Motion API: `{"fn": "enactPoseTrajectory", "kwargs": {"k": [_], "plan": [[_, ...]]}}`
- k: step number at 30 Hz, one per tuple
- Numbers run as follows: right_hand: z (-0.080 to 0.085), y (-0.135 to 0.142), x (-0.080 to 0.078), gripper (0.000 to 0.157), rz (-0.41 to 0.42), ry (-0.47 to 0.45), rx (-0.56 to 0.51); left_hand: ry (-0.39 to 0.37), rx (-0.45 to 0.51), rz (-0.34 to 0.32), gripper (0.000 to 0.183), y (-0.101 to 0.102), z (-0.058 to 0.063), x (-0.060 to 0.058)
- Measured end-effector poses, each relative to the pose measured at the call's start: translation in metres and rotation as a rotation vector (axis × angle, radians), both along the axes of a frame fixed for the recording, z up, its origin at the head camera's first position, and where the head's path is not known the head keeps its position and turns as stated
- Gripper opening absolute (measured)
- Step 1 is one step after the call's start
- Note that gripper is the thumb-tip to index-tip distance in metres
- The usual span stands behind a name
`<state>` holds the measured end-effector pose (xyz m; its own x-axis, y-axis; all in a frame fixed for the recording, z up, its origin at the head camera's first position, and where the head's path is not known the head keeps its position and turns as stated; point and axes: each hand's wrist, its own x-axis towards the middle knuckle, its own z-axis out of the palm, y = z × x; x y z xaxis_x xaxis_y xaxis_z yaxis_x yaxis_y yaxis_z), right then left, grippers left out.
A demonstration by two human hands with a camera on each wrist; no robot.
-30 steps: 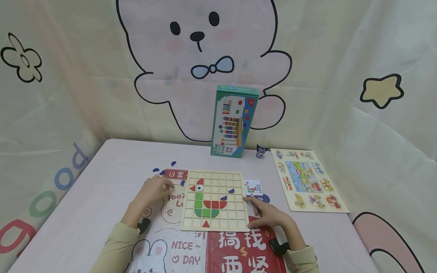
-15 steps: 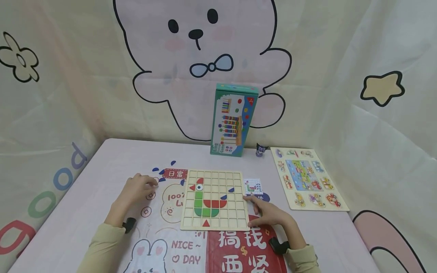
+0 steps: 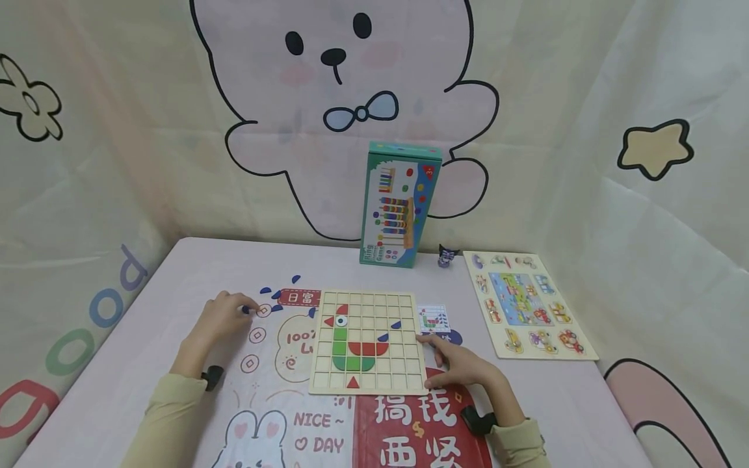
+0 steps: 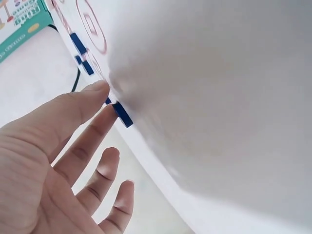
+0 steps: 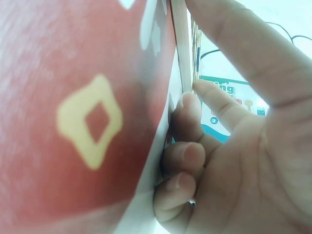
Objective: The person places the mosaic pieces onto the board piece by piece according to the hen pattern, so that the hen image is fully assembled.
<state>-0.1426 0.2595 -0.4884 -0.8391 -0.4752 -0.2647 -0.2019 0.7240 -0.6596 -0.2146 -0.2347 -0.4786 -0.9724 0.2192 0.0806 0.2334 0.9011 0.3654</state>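
Observation:
A square wooden grid board (image 3: 404,377) lies mid-table, with flat red, green and blue pieces forming a bird on it. Along its right edge rests my right hand (image 3: 465,370), index finger and thumb spread and touching the rim. In the right wrist view the other fingers are bent beside the board's side (image 5: 181,44). My left hand (image 3: 225,317) is left of the board at a blue half-round piece (image 3: 246,310). The left wrist view shows a fingertip touching that blue piece (image 4: 123,114), while the thumb tip stands slightly apart from it. The index finger is partly hidden there.
Several loose blue pieces (image 3: 266,290) lie beyond the left hand. A small pattern card (image 3: 433,319) sits right of the board. Farther back are an upright toy box (image 3: 400,205), a little figurine (image 3: 446,255) and a picture puzzle board (image 3: 529,305).
My left hand has moved left, away from the board, bringing a blue piece by its fingers into sight. The right hand and board stay put; the head view shifts slightly.

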Motion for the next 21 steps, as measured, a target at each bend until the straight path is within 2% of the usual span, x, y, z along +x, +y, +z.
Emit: {"fn": "enactPoseTrajectory", "kwargs": {"k": [7,14,21], "plan": [[-0.002,0.001,-0.001,0.083,0.000,-0.004,-0.005,0.038,-0.080,0.005,0.021,-0.010,0.000,-0.002],[0.000,0.001,0.000,0.082,0.031,0.026,-0.016,0.010,-0.060,0.081,0.020,-0.012,-0.001,-0.001],[0.000,0.001,0.000,0.082,0.032,0.029,-0.011,0.012,-0.065,0.082,0.017,-0.014,-0.004,-0.003]]}}
